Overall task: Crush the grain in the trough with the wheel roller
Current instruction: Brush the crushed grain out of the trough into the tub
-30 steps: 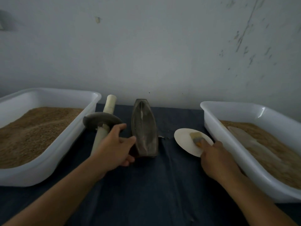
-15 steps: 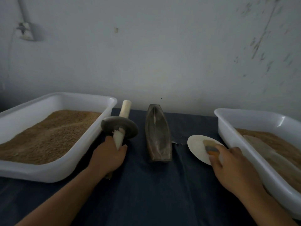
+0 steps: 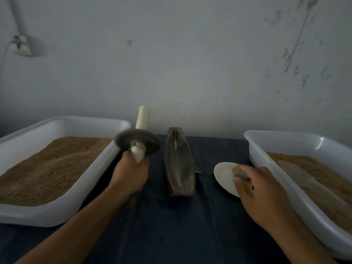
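Right now the left hand [image 3: 131, 176] is clenched around the near end of the pale handle of the wheel roller [image 3: 137, 143], lifting it clear of the dark blue cloth [image 3: 171, 235] that covers the table. Its grey disc sits flat-ish and tilted, with the far end of the handle poking up toward twelve o'clock against the wall [image 3: 190, 63]. From the boat-shaped trough [image 3: 179, 162] the roller hangs at about nine to ten o'clock, just beside it but not touching. That trough lies lengthwise on the cloth, pointed end away from the person; I cannot tell whether any grain lies inside it.

At three o'clock of the trough, the right hand [image 3: 264, 193] has its fingers curled onto a small brush-like thing [image 3: 239, 171] that rests on a round white dish [image 3: 225, 178], grasping it as far as I can see. Exactly what that small item is stays too dim to say.

Over at nine o'clock stands a white tub [image 3: 62, 214] heaped with brown grain [image 3: 47, 164], its rim close to the roller's disc. Another white tub [image 3: 282, 138] stands at three o'clock, also holding brownish grain with a paler strip across it, touching or nearly touching the right wrist.

High on the wall at ten o'clock there is a socket [image 3: 21, 45] with a cable
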{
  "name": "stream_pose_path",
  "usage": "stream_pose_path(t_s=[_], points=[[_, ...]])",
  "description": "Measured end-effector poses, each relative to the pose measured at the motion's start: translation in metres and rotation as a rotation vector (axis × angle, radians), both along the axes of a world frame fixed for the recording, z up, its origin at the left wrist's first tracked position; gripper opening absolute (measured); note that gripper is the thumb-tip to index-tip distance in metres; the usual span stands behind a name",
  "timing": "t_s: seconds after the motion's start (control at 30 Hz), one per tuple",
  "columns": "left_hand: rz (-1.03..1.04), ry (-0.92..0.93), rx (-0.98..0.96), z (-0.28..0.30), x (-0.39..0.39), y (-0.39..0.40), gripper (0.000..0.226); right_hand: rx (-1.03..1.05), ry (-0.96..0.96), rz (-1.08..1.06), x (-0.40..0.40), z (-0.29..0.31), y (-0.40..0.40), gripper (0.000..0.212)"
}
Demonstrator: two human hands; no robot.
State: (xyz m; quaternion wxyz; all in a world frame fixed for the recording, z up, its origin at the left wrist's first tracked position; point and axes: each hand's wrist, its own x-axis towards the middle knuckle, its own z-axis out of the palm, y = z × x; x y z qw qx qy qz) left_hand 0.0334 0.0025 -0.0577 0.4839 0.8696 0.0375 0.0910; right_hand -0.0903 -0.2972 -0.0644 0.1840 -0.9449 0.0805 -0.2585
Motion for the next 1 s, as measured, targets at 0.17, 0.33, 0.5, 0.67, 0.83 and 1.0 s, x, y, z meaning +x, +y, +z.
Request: stream_pose_path(t_s=[0.17,0.33,0.5,0.67,0.83,1.0], points=[[-0.092,-0.273,0.234,0.041,0.01,-0.003,0.021,0.222,-0.187,0.177,0.018,0.034,0.019,0.034],[-0.242,-0.405,0.589,0.063,0.03,-0.005,0.024,0.987,-0.109,0.257,0.082,0.061,0.039,0.055],[-0.304,-0.44,0.826,0.052,0.047,-0.011,0.03,1.67,-0.102,0.239,0.131,0.045,0.036,0.036],[-0.248,-0.506,0.849,0.03,0.063,-0.019,0.038,1.559,-0.171,0.223,0.147,0.021,0.032,0.022],[-0.249,-0.492,0.826,0.018,0.072,-0.025,0.036,1.537,-0.122,0.139,0.15,0.004,0.03,0.023],[-0.255,-0.453,0.822,0.011,0.077,-0.028,0.036,1.55,-0.111,0.113,0.152,-0.003,0.029,0.026]])
